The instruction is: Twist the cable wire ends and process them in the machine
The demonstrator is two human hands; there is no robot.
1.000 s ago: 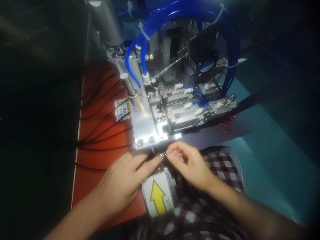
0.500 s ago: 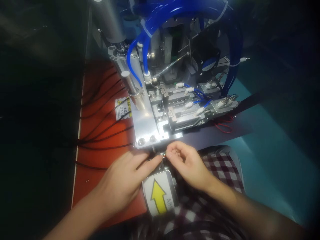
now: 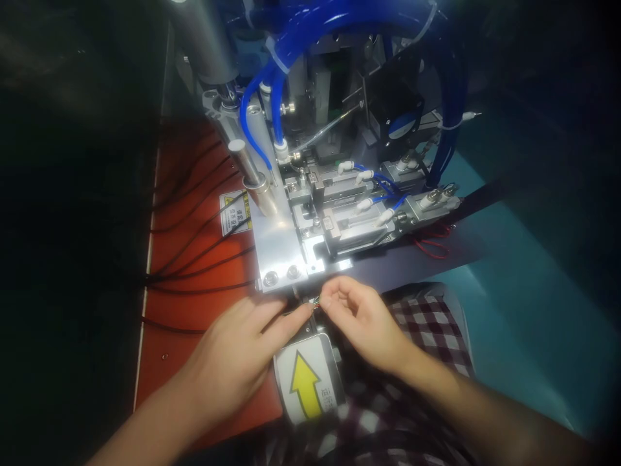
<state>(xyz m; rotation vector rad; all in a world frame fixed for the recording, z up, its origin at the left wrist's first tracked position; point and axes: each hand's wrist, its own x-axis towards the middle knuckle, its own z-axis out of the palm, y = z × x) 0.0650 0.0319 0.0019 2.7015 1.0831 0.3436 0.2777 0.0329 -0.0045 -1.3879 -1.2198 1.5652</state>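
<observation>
Nearest the wearer is checked cloth (image 3: 431, 330); just beyond it, at the front of the orange tabletop (image 3: 179, 346), stands a small box (image 3: 305, 382) marked with a yellow arrow. Past the box, the left hand (image 3: 233, 343) reaches in from the left and the right hand (image 3: 356, 317) from the right. Between their tips lies a short bundle of thin coloured wires (image 3: 316, 301), its visible length running crosswise from one hand to the other, rising slightly to the right. Neither hand is clearly nearer; the wires meet both. The right hand is drawn in, thumb and forefinger together on the wire ends, other fingers curled. The left hand is spread, one digit extended to the wires, the remaining fingertips hidden beneath the edge of a metal plate (image 3: 279, 249); whether it grips the bundle cannot be told. The wires sit just in front of that plate, lower than it, as judged. Farther off are black cables (image 3: 204, 285), a warning label (image 3: 233, 213) and, above the machine parts, thick blue tubes (image 3: 339, 19).
</observation>
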